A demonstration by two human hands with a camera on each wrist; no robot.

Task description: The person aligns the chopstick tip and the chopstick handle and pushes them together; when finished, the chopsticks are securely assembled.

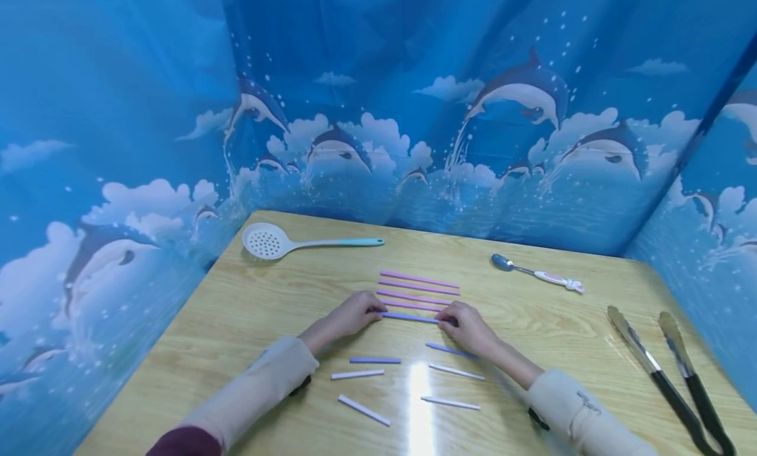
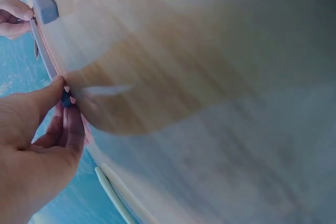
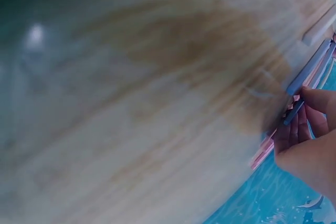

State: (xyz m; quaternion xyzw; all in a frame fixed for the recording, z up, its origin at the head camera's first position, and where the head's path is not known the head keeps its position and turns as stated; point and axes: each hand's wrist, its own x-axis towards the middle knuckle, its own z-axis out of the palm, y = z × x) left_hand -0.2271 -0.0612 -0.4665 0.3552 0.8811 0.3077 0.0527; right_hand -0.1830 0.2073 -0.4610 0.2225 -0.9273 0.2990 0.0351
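A blue-violet stick (image 1: 410,317) lies crosswise in the middle of the table, just below several parallel pink and purple sticks (image 1: 420,281). My left hand (image 1: 357,311) pinches its left end between thumb and fingers; the dark blue end (image 2: 65,98) shows in the left wrist view. At the opposite end, my right hand (image 1: 467,328) pinches the same stick, whose tip (image 3: 294,113) pokes out between the fingers in the right wrist view. Nearer to me lie loose sticks: a blue one (image 1: 375,360) on the left, another blue one (image 1: 451,351) under the right hand, and several pale lilac ones (image 1: 363,410).
A white slotted skimmer (image 1: 265,241) with a turquoise handle rests at the back left. A spoon (image 1: 535,274) lies at the back right. Black-handled tongs (image 1: 674,390) spread along the right side. Dolphin-print curtains (image 1: 378,101) stand behind the wooden table (image 1: 236,351).
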